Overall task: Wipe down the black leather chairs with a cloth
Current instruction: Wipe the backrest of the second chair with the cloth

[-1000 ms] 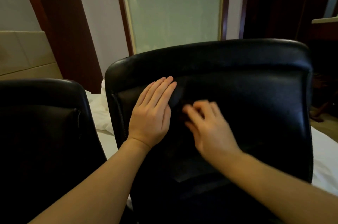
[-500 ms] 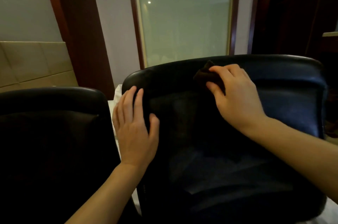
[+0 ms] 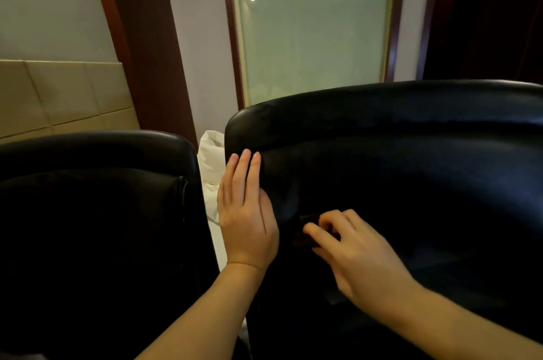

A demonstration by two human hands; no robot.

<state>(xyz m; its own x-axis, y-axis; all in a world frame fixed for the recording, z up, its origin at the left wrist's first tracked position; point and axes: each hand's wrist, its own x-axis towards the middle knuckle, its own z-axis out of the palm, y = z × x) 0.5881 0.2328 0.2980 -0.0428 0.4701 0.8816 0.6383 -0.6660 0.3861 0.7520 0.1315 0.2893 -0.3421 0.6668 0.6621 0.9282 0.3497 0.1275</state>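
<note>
Half a second ago the right hand (image 3: 357,253) was up at the top edge of the right-hand black leather chair (image 3: 411,159); it has since dropped to the middle of the backrest, carrying the dark cloth (image 3: 307,231) with it. Its fingers curl round the cloth and press it against the leather, though the cloth is so dark against the chair that its outline is hard to make out. The left hand (image 3: 246,212) lies flat, fingers straight and together, on the backrest's left edge, holding nothing. A second black leather chair (image 3: 94,198) stands just beside it on the left, with white fabric (image 3: 210,165) showing in the gap between them.
</note>
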